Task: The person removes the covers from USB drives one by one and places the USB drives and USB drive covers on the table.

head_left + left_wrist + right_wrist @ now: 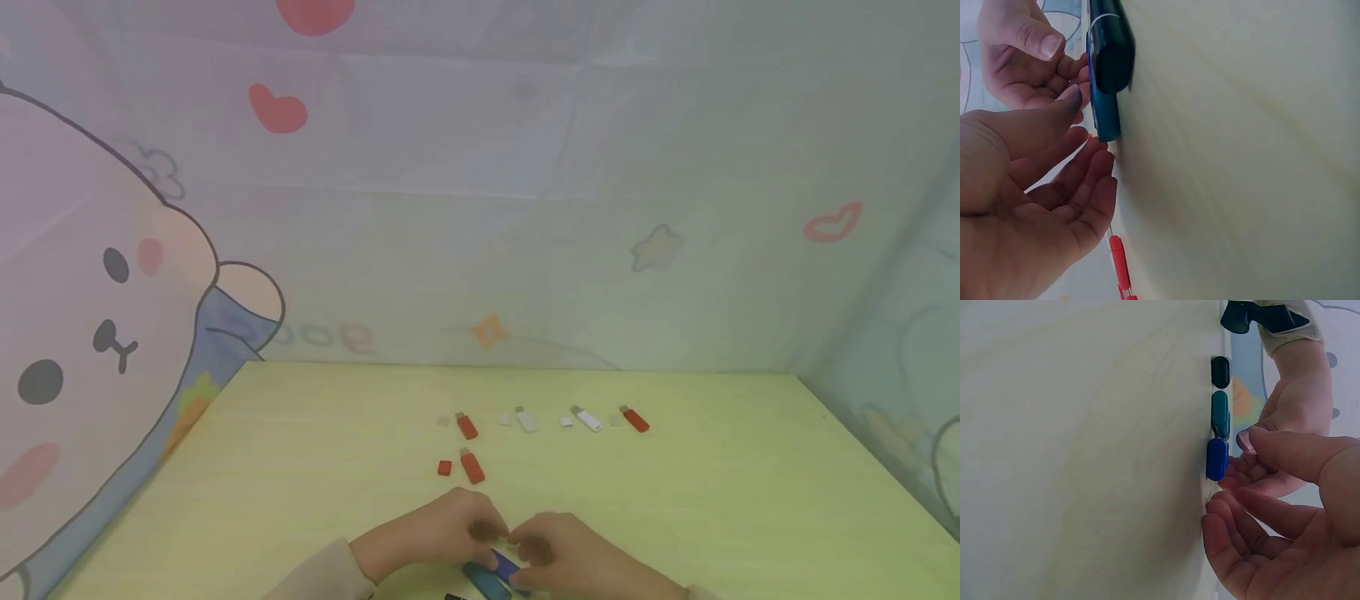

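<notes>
A blue USB stick (507,568) lies on the table between the two hands, beside a teal USB stick (486,582). My left hand (442,529) arches over the upper end of the blue stick, its thumb overlapping that end in the head view. From the other side comes my right hand (573,550), with its thumb over the lower end. Both wrist views show thumbs raised above the sticks and fingers loosely bent near the tabletop, gripping nothing. In the right wrist view, blue (1217,459), teal (1220,412) and black (1220,372) sticks stand in a row.
Beyond the hands lies an uncapped red USB stick (472,467) with its red cap (445,468). Farther back, red (467,427) and white (587,418) uncapped sticks and small caps (566,422) form a row. A printed cloth (480,208) hangs behind the table.
</notes>
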Demonstrator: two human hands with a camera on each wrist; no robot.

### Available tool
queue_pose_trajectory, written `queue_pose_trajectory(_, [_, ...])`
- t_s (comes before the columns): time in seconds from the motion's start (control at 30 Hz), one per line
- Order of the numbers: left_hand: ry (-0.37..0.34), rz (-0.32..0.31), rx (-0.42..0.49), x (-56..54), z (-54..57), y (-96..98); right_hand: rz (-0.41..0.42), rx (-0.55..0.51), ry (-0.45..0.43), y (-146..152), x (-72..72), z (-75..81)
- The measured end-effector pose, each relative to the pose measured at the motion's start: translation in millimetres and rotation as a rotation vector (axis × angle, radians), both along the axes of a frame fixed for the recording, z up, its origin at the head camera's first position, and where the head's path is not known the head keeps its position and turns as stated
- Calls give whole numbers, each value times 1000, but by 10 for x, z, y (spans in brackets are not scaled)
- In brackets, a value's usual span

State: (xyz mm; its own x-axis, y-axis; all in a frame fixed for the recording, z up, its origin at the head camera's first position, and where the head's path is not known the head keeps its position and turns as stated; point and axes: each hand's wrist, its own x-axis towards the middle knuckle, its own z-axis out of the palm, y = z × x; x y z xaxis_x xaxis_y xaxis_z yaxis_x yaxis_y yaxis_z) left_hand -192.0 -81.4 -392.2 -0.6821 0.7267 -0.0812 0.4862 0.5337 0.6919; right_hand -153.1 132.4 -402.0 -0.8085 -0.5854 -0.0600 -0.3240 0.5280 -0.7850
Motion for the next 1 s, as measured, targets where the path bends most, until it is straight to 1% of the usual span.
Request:
queue_pose_trajectory(0.1, [-1, -2, -9, -1, 1, 0, -2, 10, 3, -27, -7, -1])
queue_pose_trajectory(0.3, [44, -26, -22, -9, -1, 21, -13, 56, 12, -77, -30, -17])
queue_pose_trajectory(0.33, [48, -26, -24, -11, -2, 25, -18, 66, 3, -84, -38, -20])
queue_pose_trajectory(0.47, [41, -20, -37, -19, -9, 45, -31, 113, -16, -108, -64, -25])
queue_pose_trajectory(0.6, [38, -14, -49, -29, -19, 67, -22, 118, -6, -120, -70, -15])
queue_pose_trajectory(0.73, [36, -13, -57, -38, -26, 84, -13, 89, -2, -132, -55, 8])
queue_pose_trajectory(0.8, [33, -14, -62, -36, -18, 89, -16, 75, -7, -140, -45, 21])
queue_pose_trajectory(0.83, [46, -23, -62, -53, -48, 88, -18, 69, -11, -145, -40, 29])
queue_pose_trajectory(1.0, [31, -35, -67, -52, -30, 98, -38, 86, -30, -152, -42, 46])
